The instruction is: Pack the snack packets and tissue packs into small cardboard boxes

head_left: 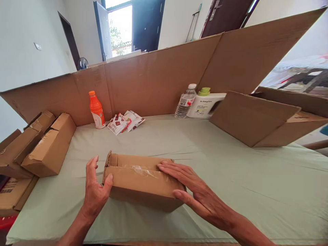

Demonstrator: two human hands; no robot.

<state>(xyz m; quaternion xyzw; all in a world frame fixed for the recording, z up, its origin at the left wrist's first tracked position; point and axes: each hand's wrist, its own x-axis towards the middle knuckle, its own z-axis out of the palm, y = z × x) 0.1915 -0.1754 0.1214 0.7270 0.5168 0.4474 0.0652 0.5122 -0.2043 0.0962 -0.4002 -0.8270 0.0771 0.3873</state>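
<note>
A closed brown cardboard box (143, 184) lies on the pale green cloth (230, 205) in front of me. Clear tape runs along the seam between its top flaps. At the box's left end, my left hand (96, 188) is open, its fingers raised and spread and its thumb against the top corner. My right hand (192, 186) lies with stretched fingers over the right end of the top, thumb apart along the near edge. Neither hand is wrapped round anything. The inside of the box is hidden.
Behind stand an orange bottle (96, 111), several sachets (125, 122), a clear water bottle (186, 102) and a white jug with a green cap (202, 104). Cardboard boxes (48, 150) are at left, an open box (253, 116) at right. A cardboard wall (159, 82) spans the back.
</note>
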